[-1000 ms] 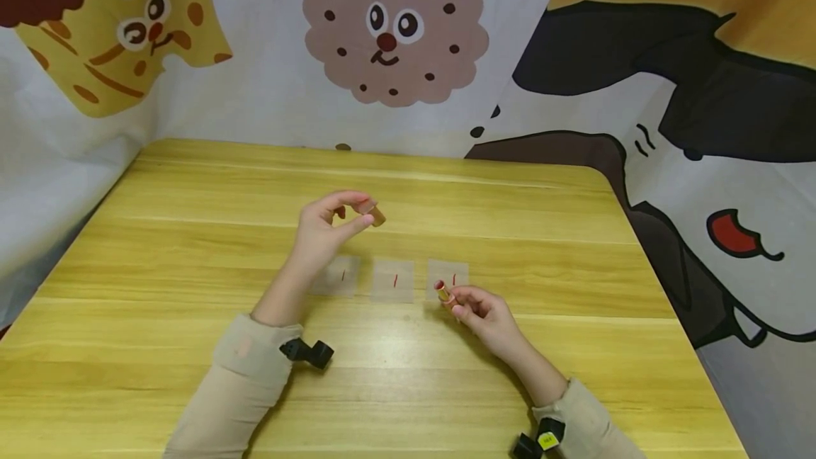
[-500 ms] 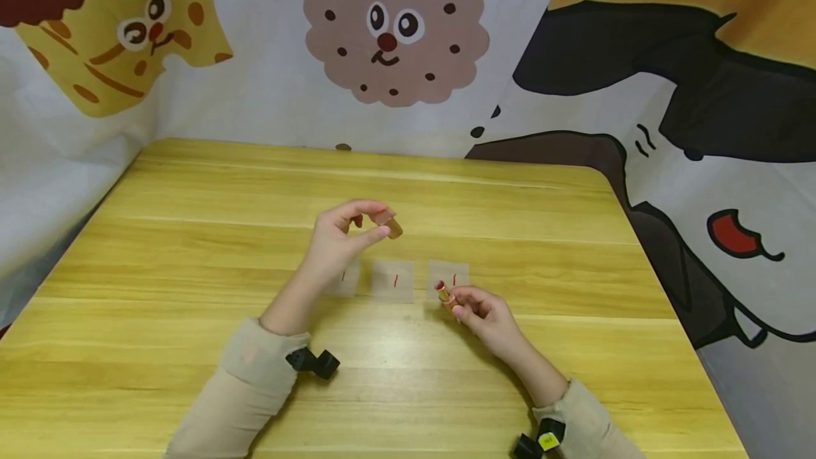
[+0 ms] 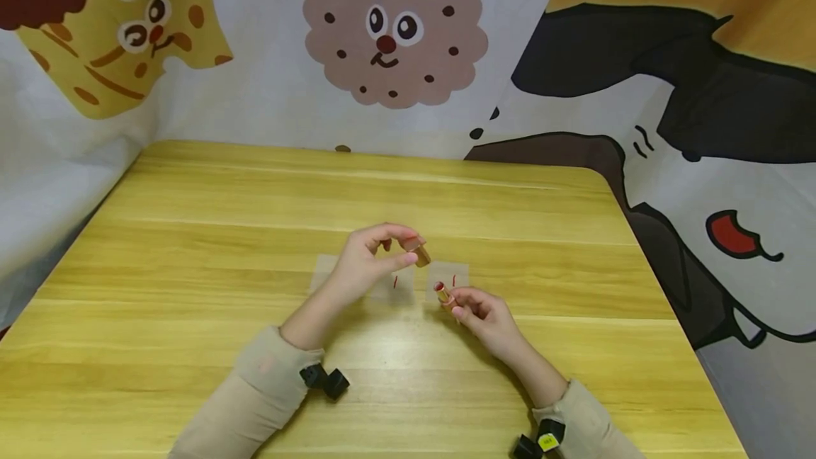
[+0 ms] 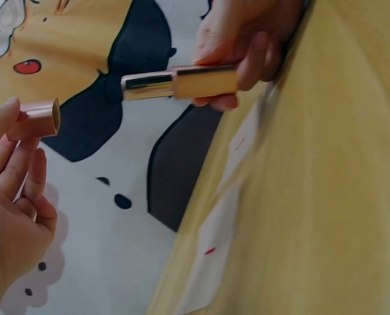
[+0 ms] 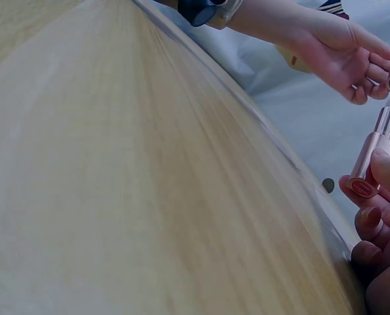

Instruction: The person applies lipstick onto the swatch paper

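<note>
Between thumb and fingers my left hand (image 3: 370,264) pinches a rose-gold lipstick cap (image 3: 420,253), its hollow end tipped toward the lipstick. My right hand (image 3: 487,317) grips the uncapped lipstick (image 3: 444,295) by its base, red tip pointing up and left. A short gap parts the cap (image 4: 41,119) from the gold tube (image 4: 182,83) in the left wrist view. Below the hands lie paper squares, each with a short red stroke where it shows: a right one (image 3: 455,271), a middle one (image 3: 398,291), and a left one (image 3: 323,268) largely covered by my left hand.
The wooden table (image 3: 210,232) spreads around the hands. Behind it hangs a white cloth (image 3: 268,55) with cartoon prints, reaching down along the left and right sides. Black wrist cameras sit on both sleeves, the left one (image 3: 325,380) close over the tabletop.
My left hand has moved right and toward me with the cap, nearing the lipstick and covering more of the left and middle papers. The right hand with the lipstick has stayed put.
</note>
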`<control>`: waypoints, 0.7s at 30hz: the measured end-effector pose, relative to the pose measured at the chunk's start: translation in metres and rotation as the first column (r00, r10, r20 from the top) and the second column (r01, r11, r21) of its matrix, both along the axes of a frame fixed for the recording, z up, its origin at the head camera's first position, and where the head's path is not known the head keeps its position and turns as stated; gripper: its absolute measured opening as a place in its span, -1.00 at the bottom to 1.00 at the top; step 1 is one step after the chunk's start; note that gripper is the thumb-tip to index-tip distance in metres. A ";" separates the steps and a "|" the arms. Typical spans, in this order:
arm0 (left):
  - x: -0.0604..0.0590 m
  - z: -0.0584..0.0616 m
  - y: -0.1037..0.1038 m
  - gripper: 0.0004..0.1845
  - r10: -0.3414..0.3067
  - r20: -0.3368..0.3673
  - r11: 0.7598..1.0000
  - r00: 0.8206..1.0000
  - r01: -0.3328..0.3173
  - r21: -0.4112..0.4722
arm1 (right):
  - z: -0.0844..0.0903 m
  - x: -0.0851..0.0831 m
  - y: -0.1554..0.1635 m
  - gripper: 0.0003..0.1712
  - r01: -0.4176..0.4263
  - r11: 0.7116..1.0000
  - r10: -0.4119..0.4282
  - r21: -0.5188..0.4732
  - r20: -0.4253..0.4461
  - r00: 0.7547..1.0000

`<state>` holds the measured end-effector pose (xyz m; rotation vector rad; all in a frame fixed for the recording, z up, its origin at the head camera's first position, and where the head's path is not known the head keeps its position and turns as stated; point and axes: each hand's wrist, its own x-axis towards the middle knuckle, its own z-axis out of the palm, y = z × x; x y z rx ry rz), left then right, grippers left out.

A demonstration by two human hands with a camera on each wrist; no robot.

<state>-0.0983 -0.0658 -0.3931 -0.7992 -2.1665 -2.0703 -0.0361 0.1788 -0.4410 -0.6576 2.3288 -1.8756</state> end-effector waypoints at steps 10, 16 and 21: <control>0.005 -0.011 0.011 -0.74 -0.039 0.037 0.998 0.999 0.041 -0.041 | 0.001 -0.001 0.000 -0.77 -0.009 1.000 0.009 0.009 0.000 1.000; 0.007 -0.015 0.015 -0.74 -0.063 0.068 0.997 0.996 0.067 -0.043 | 0.001 -0.001 0.001 -0.78 -0.015 1.000 0.015 0.006 0.008 1.000; 0.009 -0.017 0.018 -0.73 -0.081 0.090 0.995 0.993 0.085 -0.043 | 0.000 -0.001 0.001 -0.78 -0.013 1.000 0.013 0.017 -0.001 1.000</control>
